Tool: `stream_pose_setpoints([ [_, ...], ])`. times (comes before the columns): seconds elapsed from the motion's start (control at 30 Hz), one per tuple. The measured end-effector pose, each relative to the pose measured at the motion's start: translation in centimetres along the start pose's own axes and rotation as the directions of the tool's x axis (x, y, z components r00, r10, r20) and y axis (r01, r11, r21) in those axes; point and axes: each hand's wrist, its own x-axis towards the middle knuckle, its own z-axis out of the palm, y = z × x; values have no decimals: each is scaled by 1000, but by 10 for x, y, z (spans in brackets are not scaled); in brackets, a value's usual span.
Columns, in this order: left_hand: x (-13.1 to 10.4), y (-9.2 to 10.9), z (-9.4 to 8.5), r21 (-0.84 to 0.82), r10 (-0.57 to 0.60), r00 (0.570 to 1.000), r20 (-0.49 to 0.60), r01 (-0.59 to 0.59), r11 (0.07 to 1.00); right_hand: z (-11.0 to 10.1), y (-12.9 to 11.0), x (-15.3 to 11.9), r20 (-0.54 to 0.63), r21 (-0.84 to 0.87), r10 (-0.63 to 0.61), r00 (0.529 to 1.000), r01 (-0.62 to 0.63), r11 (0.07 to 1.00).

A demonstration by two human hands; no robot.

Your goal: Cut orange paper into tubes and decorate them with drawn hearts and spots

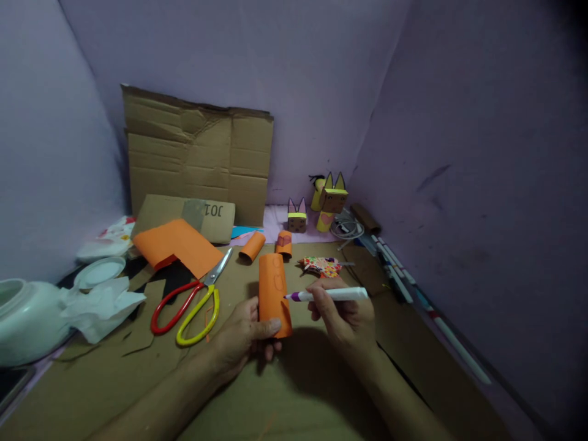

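Observation:
An orange paper-covered tube (274,288) with outlined shapes drawn near its upper end is held upright by my left hand (250,334), whose thumb lies across its lower part. My right hand (344,312) grips a white marker (342,294) with a purple tip. That tip points left and is at the tube's right side. Beyond the tube lie a small orange tube (252,247) and another orange piece with a heart shape on it (284,243). Scissors (209,285) with one red and one yellow handle lie open to the left.
Orange paper (179,245) lies behind the scissors. A white pot (32,315) and crumpled tissue (103,306) are at the left. Cardboard (197,159) leans on the back wall near cardboard animal figures (334,199). A patterned glue gun (321,266) and several markers (392,269) are to the right.

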Motion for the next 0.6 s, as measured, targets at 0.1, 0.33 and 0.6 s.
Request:
stream_pose_setpoints([
  [0.1, 1, 0, -1, -16, 4, 1000, -9, -4, 1000, 0, 0, 0, 12, -10, -26, 1000, 26, 1000],
  [0.33, 1, -1, 0, -14, -4, 1000, -8, 4, 1000, 2, -1, 1, 18, -60, -34, 999, 35, 998],
  [0.6, 2, -1, -3, -17, 9, 1000, -7, -9, 1000, 4, -2, 0, 53, -13, -4, 999, 5, 1000],
])
